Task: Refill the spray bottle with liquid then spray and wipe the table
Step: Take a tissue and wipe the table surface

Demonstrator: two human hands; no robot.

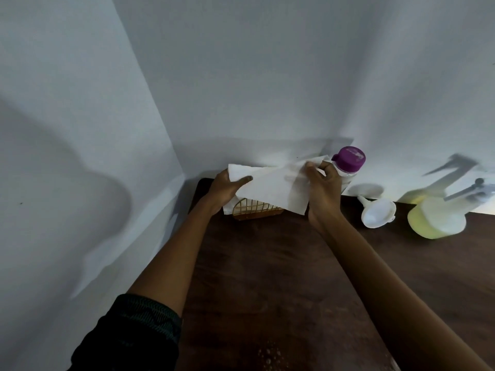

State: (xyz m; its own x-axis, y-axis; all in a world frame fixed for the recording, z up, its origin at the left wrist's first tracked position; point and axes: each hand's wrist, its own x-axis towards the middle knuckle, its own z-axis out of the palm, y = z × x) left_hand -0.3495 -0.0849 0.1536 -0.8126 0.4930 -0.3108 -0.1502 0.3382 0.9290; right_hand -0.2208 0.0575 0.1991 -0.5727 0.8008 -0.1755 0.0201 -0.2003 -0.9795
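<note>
Small droplets (270, 354) speckle the dark wooden table (267, 277) near its front edge. Farther in, toward the far left corner, the left hand (227, 187) and right hand (322, 187) hold a white paper towel (276, 188) between them, fingers pinching its two ends, above a gold wire holder (253, 207). Along the far edge stand a purple-capped bottle (348, 164), a white funnel (377, 211) lying on its side, and the spray bottle (439, 218) with yellow liquid, blurred.
</note>
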